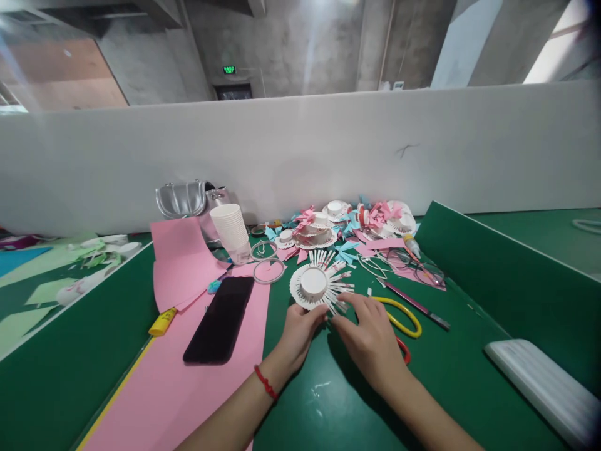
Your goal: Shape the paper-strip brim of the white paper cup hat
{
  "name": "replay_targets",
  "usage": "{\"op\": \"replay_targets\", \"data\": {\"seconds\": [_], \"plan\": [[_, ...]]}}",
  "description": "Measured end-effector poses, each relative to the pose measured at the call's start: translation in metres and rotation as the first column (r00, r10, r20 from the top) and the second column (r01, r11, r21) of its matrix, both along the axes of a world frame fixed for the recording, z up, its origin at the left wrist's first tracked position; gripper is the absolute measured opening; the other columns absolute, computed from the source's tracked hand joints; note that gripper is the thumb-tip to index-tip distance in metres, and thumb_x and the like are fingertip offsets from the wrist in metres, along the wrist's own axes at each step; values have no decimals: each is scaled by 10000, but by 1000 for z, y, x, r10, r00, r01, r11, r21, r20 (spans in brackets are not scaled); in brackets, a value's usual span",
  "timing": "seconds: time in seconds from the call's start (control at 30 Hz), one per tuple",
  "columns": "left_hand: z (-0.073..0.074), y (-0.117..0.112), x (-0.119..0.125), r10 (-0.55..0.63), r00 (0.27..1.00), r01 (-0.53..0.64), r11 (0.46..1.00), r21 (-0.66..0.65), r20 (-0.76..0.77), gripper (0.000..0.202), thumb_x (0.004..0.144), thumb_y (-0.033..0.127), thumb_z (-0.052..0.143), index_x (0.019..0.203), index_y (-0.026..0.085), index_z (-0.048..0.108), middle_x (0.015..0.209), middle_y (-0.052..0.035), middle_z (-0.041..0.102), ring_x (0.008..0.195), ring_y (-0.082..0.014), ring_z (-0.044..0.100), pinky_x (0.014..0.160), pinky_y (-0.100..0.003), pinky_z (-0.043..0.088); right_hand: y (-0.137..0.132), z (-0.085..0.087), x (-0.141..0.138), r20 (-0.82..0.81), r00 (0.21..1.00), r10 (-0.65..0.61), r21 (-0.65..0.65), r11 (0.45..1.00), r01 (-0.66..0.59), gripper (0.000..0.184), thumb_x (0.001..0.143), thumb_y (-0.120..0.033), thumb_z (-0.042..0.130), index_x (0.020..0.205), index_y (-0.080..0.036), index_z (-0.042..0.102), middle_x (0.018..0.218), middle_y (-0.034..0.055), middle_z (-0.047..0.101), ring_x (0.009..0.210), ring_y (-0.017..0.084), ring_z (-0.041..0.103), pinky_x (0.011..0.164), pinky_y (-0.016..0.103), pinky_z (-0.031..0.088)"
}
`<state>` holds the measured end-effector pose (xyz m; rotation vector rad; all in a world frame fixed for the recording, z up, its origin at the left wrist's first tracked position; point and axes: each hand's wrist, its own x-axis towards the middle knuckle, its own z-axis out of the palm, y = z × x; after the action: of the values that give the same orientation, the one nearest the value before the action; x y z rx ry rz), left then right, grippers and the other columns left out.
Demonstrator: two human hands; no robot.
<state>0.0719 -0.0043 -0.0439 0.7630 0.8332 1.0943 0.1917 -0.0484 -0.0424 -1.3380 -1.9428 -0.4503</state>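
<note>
I can see the left hand (300, 335) pinching the near edge of a cut paper cup (313, 283), and the right hand (370, 335), half curled, touching its strips, though I can't tell if it grips one. The cup sits bottom up over the green table (323, 401), right of a black phone (220, 321). Behind it is a messy heap of cut cups and paper bits (315, 237), then a white wall (300, 150).

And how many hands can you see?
2. The left hand is at the near edge of the fringed paper cup; the right hand is at its near-right side. No other hands show.
</note>
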Motion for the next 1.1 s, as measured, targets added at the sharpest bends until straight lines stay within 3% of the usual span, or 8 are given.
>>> {"op": "replay_targets", "data": {"seconds": [0.27, 0.6, 0.97, 1.1], "plan": [[-2, 0, -1, -15, 1000, 15, 1000, 9, 17, 201, 570, 133, 679, 767, 99, 652, 748, -42, 646, 608, -97, 528, 595, -212, 411, -2, -2, 0, 9, 1000, -2, -49, 999, 2, 155, 791, -143, 476, 776, -210, 615, 885, 50, 608, 827, 177, 511, 719, 310, 350], [-5, 0, -2, 6, 1000, -6, 1000, 27, 11, 152, 561, 160, 699, 693, 106, 648, 627, -1, 607, 528, -69, 475, 550, -202, 384, -3, -2, 1, -21, 1000, -3, -31, 1000, 2, 167, 793, -122, 475, 753, -198, 617, 882, 51, 619, 835, 193, 501, 727, 324, 343], [-8, -1, -1, -9, 997, 15, 996, 86, -72, 224, 576, 192, 686, 767, 82, 649, 689, -48, 620, 584, -104, 494, 600, -243, 397, -4, -1, -2, -66, 997, 29, 4, 1000, -29, 174, 801, -133, 469, 702, -180, 604, 865, 53, 627, 815, 183, 505, 725, 320, 342], [-10, -1, -2, 21, 989, -6, 995, 102, -148, 212, 559, 225, 696, 702, 76, 650, 622, -34, 612, 555, -107, 487, 570, -237, 390, -4, -2, -5, -70, 997, 14, 0, 1000, -14, 167, 802, -138, 465, 696, -169, 590, 860, 49, 631, 806, 189, 506, 704, 321, 332]]}}
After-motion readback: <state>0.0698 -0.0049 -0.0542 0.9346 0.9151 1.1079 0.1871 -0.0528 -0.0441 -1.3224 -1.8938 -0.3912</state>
